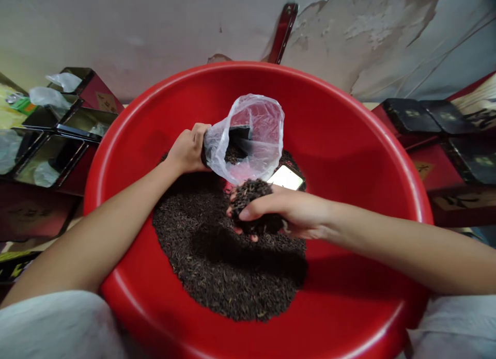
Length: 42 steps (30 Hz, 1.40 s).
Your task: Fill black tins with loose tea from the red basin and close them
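L of lg round red plastic tub [356, 157]: open black/red rect. boxes [103, 100] w/ crumpled translucent plastic bags [45, 174]. In tub: L hand [188, 150], clamped on dk container [241, 133] (mostly hidden), lined w/ thin clear wrinkled plastic bag [260, 144], mouth wide. On tub floor: dk-brown dry leaf bits [232, 292], thin, twisted, loose, broad heap. R hand [277, 206], apart from L, above tub floor: closed round clump of same. Nearby in tub: flat rect. item [285, 178], bright white face. R of tub: black-topped red boxes [413, 115], stacked.
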### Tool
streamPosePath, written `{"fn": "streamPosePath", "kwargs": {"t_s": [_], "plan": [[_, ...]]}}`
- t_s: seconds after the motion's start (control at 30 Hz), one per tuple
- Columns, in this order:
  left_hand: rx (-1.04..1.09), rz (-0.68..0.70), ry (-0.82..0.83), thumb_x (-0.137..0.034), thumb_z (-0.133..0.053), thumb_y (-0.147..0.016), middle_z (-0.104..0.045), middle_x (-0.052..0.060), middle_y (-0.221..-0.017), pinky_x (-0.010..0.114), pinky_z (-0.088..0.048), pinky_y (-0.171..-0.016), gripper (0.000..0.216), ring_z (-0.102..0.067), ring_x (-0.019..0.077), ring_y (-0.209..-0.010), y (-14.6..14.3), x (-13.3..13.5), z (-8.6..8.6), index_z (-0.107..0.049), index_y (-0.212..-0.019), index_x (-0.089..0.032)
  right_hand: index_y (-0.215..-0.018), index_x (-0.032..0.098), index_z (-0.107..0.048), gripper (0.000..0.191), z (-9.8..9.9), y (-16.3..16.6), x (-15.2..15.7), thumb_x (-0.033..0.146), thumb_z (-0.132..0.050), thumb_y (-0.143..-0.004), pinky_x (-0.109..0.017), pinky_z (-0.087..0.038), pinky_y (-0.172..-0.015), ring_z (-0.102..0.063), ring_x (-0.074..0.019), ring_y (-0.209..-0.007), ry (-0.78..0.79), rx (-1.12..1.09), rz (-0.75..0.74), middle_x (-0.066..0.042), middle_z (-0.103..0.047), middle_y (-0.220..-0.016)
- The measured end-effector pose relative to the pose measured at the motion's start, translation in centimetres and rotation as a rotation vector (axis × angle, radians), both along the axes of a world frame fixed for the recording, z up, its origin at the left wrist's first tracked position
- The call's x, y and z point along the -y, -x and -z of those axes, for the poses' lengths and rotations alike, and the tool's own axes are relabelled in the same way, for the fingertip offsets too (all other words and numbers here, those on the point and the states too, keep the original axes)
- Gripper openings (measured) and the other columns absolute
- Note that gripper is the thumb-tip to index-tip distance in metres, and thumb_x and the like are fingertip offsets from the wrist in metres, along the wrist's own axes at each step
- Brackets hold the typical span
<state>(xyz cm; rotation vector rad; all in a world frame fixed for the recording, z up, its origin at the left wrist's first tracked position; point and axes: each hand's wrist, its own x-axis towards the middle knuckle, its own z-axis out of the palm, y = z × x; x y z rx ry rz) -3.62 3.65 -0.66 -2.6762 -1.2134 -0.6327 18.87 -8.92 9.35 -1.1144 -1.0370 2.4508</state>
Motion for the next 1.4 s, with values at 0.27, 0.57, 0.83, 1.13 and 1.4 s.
{"fn": "streamPosePath", "kwargs": {"t_s": [0.27,0.57,0.83,1.13,1.4], "plan": [[-0.024,0.094,-0.026,-0.05,-0.068,-0.057,-0.048,0.017,-0.119,0.043,-0.044,-0.079,0.089,-0.052,0.0331,-0.106,-1.3,0.9,0.4,-0.019,-0.126,-0.02,-0.102,0.015,-0.049,0.027,1.0,-1.8,-4.8,0.03,-0.039,-0.082,-0.035,-0.055,-0.073,-0.061,-0.0184,-0.086,-0.421,0.182,0.237,-0.011,-0.062,-0.098],[0.048,0.047,0.028,-0.052,-0.068,-0.056,-0.049,0.015,-0.119,0.042,-0.046,-0.077,0.09,-0.055,0.0326,-0.102,-0.6,0.1,0.1,-0.021,-0.125,-0.022,-0.109,0.013,-0.05,0.034,1.3,-2.6,-6.5,0.031,-0.03,-0.089,-0.038,-0.053,-0.076,-0.062,-0.0192,-0.09,-0.689,0.299,0.182,-0.01,-0.061,-0.105],[0.322,-0.33,0.156,-0.059,-0.078,-0.041,-0.051,0.015,-0.12,0.047,-0.05,-0.08,0.098,-0.057,0.0359,-0.102,0.1,-0.1,-0.7,-0.031,-0.118,-0.021,-0.063,0.016,-0.06,0.03,-0.7,-3.8,-5.2,0.044,-0.06,-0.073,-0.028,-0.05,-0.059,-0.06,-0.0128,-0.059,-0.841,0.463,-0.319,-0.001,-0.06,-0.062],[0.493,-0.395,-0.013,-0.064,-0.074,-0.052,-0.051,0.013,-0.113,0.049,-0.046,-0.088,0.09,-0.055,0.0311,-0.102,0.5,-0.3,2.4,-0.027,-0.116,-0.023,-0.057,0.015,-0.062,0.055,11.3,-2.6,-6.8,0.065,-0.049,-0.075,-0.05,-0.049,-0.077,-0.065,-0.0326,-0.081,-0.89,1.089,-0.839,-0.016,-0.064,-0.067],[0.425,-0.316,0.117,-0.068,-0.07,-0.055,-0.044,0.017,-0.122,0.051,-0.039,-0.096,0.098,-0.046,0.0355,-0.115,-0.3,0.4,2.0,-0.02,-0.124,-0.02,-0.091,0.008,-0.067,0.09,14.8,-4.7,-6.4,0.086,-0.036,-0.06,-0.046,-0.053,-0.071,-0.066,-0.0307,-0.088,-0.319,0.965,-1.061,-0.018,-0.068,-0.081]]}}
